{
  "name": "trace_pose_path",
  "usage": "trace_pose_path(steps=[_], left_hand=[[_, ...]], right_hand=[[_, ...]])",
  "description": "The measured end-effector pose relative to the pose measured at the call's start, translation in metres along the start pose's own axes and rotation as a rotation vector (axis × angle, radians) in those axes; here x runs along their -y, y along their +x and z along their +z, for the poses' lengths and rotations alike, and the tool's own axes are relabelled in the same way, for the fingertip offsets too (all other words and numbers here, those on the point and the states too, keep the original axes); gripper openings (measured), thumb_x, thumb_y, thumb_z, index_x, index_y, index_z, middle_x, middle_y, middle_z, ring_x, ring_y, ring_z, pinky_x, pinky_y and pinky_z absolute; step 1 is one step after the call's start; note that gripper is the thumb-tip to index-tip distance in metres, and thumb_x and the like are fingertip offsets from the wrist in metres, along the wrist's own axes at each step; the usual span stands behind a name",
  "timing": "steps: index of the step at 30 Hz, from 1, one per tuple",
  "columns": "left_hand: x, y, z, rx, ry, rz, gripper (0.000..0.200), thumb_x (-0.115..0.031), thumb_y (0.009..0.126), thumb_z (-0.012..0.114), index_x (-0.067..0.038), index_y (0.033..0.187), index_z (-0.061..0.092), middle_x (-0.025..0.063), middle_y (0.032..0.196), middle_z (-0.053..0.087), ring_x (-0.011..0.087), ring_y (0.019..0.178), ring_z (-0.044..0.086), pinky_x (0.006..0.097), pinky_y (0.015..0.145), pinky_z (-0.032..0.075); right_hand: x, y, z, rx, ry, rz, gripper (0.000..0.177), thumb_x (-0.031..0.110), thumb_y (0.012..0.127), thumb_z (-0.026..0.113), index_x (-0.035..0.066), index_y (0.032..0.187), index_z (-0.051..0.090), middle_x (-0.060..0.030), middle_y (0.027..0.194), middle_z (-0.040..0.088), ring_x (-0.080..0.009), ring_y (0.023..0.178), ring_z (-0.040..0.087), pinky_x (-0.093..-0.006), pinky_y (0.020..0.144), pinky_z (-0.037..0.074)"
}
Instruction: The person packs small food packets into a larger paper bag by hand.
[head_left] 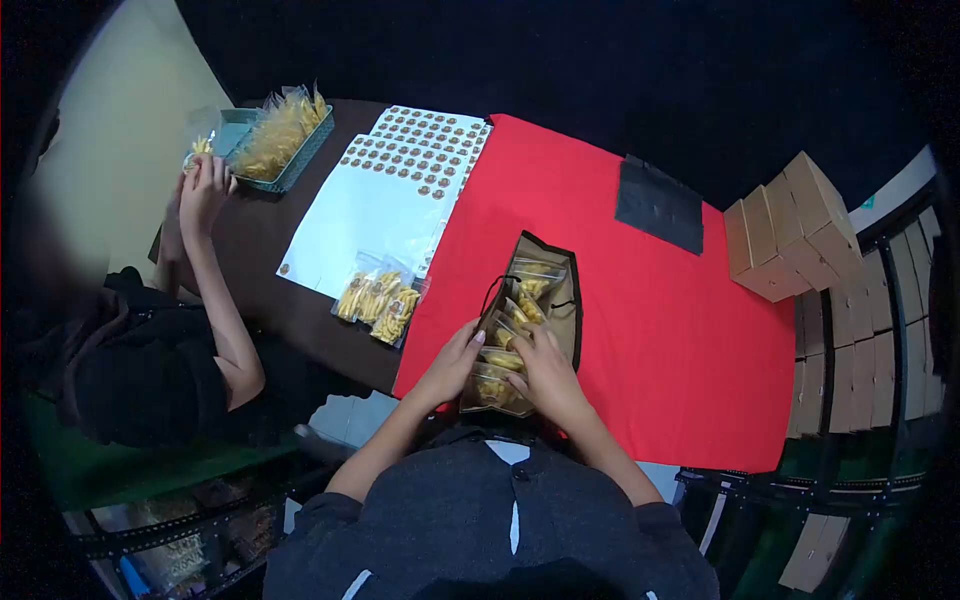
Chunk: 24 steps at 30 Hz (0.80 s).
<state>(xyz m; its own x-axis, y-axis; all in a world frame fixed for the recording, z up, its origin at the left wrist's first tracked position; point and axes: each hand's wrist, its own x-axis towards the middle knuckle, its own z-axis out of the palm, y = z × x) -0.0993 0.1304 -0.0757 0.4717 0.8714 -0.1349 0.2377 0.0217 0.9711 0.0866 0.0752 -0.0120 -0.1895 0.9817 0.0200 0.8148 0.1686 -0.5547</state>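
Note:
A brown bag with dark trim and a cord handle lies open in front of me on the red cloth. Several clear packets of yellow snack sticks sit in a row inside it. My left hand is closed on the bag's left edge, thumb on top. Reaching into the bag, my right hand has its fingers curled on a snack packet; the fingertips are partly hidden. To the left, more filled packets with round stickers lie at the edge of the sticker sheets.
Sticker sheets lie left of the red cloth. At left, a co-worker's hand holds a packet beside a green basket of packets. A black sheet and cardboard boxes are at right, with shelved boxes beyond.

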Motion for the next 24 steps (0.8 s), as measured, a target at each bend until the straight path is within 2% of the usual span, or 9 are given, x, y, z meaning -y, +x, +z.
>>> trace_pose_path(steps=[6, 9, 12, 15, 18, 21, 24], left_hand=[[0.008, 0.002, -0.001, -0.034, 0.018, -0.035, 0.051, -0.035, 0.102, 0.036, 0.005, 0.134, 0.043, 0.0243, 0.134, 0.050, 0.0331, 0.128, 0.045, 0.0368, 0.108, 0.032], [0.008, 0.000, -0.002, -0.033, -0.007, -0.038, 0.051, -0.034, 0.102, 0.036, 0.005, 0.134, 0.043, 0.0243, 0.134, 0.050, 0.0330, 0.128, 0.045, 0.0366, 0.107, 0.032], [0.017, 0.003, 0.001, -0.038, -0.008, -0.010, 0.050, -0.033, 0.102, 0.037, 0.005, 0.134, 0.043, 0.0238, 0.134, 0.050, 0.0325, 0.128, 0.045, 0.0363, 0.107, 0.032], [0.015, 0.003, 0.001, -0.023, -0.048, -0.029, 0.049, -0.033, 0.102, 0.037, 0.004, 0.135, 0.043, 0.0235, 0.133, 0.050, 0.0322, 0.128, 0.046, 0.0363, 0.107, 0.033], [0.004, 0.000, -0.001, -0.009, -0.039, -0.046, 0.049, -0.032, 0.102, 0.037, 0.003, 0.135, 0.043, 0.0234, 0.133, 0.050, 0.0320, 0.128, 0.046, 0.0363, 0.107, 0.033], [0.002, -0.001, -0.001, -0.022, -0.026, -0.035, 0.049, -0.033, 0.102, 0.036, 0.002, 0.136, 0.043, 0.0235, 0.134, 0.050, 0.0321, 0.129, 0.045, 0.0363, 0.107, 0.032], [0.007, 0.001, 0.000, -0.024, -0.014, -0.017, 0.050, -0.034, 0.102, 0.036, 0.002, 0.136, 0.043, 0.0235, 0.134, 0.050, 0.0323, 0.129, 0.044, 0.0362, 0.107, 0.032]], right_hand=[[-0.004, -0.001, 0.006, -0.038, -0.021, -0.086, 0.044, 0.010, 0.074, 0.074, 0.001, 0.111, 0.053, -0.0192, 0.138, 0.042, -0.0417, 0.122, 0.044, -0.0434, 0.101, 0.041], [-0.003, -0.002, 0.010, 0.013, 0.110, -0.031, 0.046, 0.008, 0.074, 0.073, 0.001, 0.114, 0.052, -0.0226, 0.135, 0.044, -0.0409, 0.122, 0.046, -0.0484, 0.101, 0.040], [-0.005, -0.005, 0.016, 0.012, 0.060, -0.054, 0.046, 0.008, 0.075, 0.072, 0.001, 0.114, 0.051, -0.0233, 0.136, 0.043, -0.0431, 0.121, 0.046, -0.0476, 0.102, 0.039], [-0.001, -0.003, 0.011, -0.149, 0.000, -0.086, 0.046, 0.011, 0.076, 0.074, 0.001, 0.112, 0.048, -0.0246, 0.128, 0.049, -0.0418, 0.114, 0.052, -0.0464, 0.095, 0.044], [-0.006, 0.002, 0.008, -0.004, 0.216, 0.069, 0.051, 0.012, 0.077, 0.074, 0.001, 0.115, 0.043, -0.0252, 0.114, 0.056, -0.0415, 0.108, 0.056, -0.0452, 0.090, 0.046], [-0.006, 0.001, 0.002, 0.102, 0.223, 0.076, 0.051, 0.013, 0.079, 0.073, 0.001, 0.116, 0.040, -0.0244, 0.105, 0.059, -0.0417, 0.103, 0.058, -0.0445, 0.085, 0.046], [-0.013, 0.000, 0.012, 0.040, 0.177, -0.012, 0.054, 0.011, 0.083, 0.068, 0.002, 0.126, 0.036, -0.0263, 0.099, 0.061, -0.0437, 0.093, 0.061, -0.0482, 0.080, 0.048]])
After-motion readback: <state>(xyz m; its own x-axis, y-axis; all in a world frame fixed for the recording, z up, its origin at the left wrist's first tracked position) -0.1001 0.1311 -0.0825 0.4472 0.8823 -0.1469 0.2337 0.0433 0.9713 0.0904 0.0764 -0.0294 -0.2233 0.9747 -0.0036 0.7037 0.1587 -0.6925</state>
